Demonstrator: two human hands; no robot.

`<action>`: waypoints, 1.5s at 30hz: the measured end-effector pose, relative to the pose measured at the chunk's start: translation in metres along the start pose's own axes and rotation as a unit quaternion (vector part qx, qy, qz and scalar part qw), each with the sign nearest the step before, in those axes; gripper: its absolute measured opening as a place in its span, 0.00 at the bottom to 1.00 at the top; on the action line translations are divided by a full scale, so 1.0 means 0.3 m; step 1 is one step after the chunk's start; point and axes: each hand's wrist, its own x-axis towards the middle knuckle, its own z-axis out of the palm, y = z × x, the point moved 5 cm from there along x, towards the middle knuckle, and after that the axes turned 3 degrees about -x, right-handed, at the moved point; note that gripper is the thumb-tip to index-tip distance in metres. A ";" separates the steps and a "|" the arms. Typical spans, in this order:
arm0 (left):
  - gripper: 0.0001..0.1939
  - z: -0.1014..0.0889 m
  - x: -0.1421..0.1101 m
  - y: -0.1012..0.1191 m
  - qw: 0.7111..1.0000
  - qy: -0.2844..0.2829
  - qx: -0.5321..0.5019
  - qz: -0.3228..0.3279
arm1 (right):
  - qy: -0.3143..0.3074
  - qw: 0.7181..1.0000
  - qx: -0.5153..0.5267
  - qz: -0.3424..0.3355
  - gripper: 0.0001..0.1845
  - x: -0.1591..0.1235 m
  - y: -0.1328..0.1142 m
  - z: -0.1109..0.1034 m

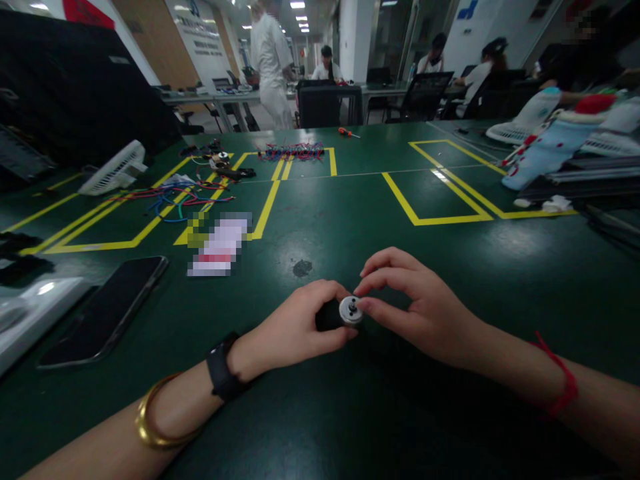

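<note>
A small round silver motor (349, 313) stands upright on the dark green table (280, 413), its face turned up with a dark centre and small holes. My left hand (293, 321) holds it by the sides, thumb on the near side and fingers on the far side. Over the right edge of its face, the thumb and index finger of my right hand (433, 313) come together in a pinch. Whatever lies between those fingertips, if anything, is too small to make out.
A black phone (107, 310) and a white device (43, 317) lie at left. Farther back are loose coloured wires (180, 197), a wire bundle (295, 152), an orange-handled screwdriver (347, 133) and yellow tape outlines (453, 220). A snowman plush (543, 150) sits right. People are beyond.
</note>
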 end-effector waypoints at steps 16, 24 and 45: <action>0.12 -0.003 0.001 0.003 0.999 -0.004 -0.037 0.001 | -0.134 0.988 -0.033 0.062 0.06 -0.096 0.140 0.002; 0.12 -0.003 -0.001 0.002 0.999 -0.009 -0.040 -0.004 | -0.135 0.989 -0.012 0.056 0.07 -0.105 0.146 0.002; 0.14 -0.002 -0.004 0.003 0.998 -0.020 -0.050 -0.010 | -0.008 0.945 0.197 0.262 0.05 -0.115 0.225 -0.048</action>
